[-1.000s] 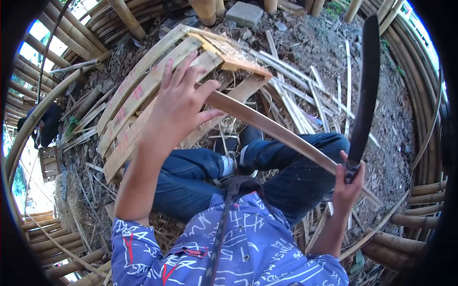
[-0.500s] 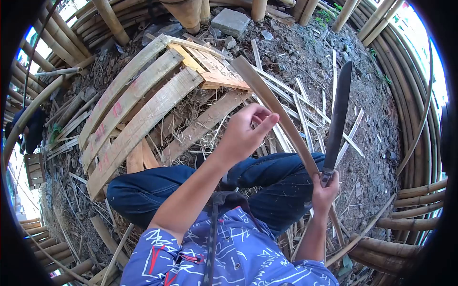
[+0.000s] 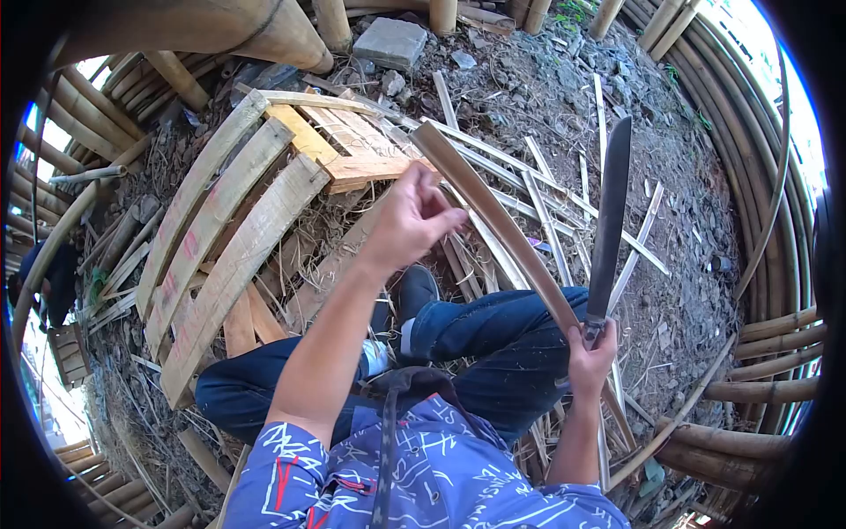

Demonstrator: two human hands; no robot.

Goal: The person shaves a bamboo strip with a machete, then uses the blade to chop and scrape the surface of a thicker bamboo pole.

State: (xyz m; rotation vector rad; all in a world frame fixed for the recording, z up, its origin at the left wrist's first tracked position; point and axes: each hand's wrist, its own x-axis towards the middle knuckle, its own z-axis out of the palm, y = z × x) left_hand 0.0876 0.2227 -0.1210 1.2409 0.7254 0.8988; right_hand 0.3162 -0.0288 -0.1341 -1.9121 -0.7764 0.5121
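Fingers, head view: those of the right hand (image 3: 590,354) are closed round the handle of a long knife (image 3: 611,207), the thumb laid against a wooden strip (image 3: 513,236) carried alongside. Those of the left hand (image 3: 407,216) are loosely curled with a gap to the thumb, nothing seen in them; whether the thumb touches the strip, cannot tell. Strip position: from near the corner of a slatted wooden frame (image 3: 256,247), slanting over the trousers (image 3: 493,328) to the right hand.

Risks (judgement): one hand carries both knife and strip, so a loosened thumb could let the strip twist or the blade swing onto it. Left fingers close to the strip could be nicked if the blade came across; a rough edge could leave splinters. Cutting side of the blade: cannot tell. Strip's far end could snag on the frame corner.

Count: hands, 2; long knife, 1; strip in hand, 1; frame, 1, with 3 broad slats on its near side; grey block (image 3: 390,44), 1; loose strips (image 3: 545,225) on the ground, several, overlapping, no exact figure.
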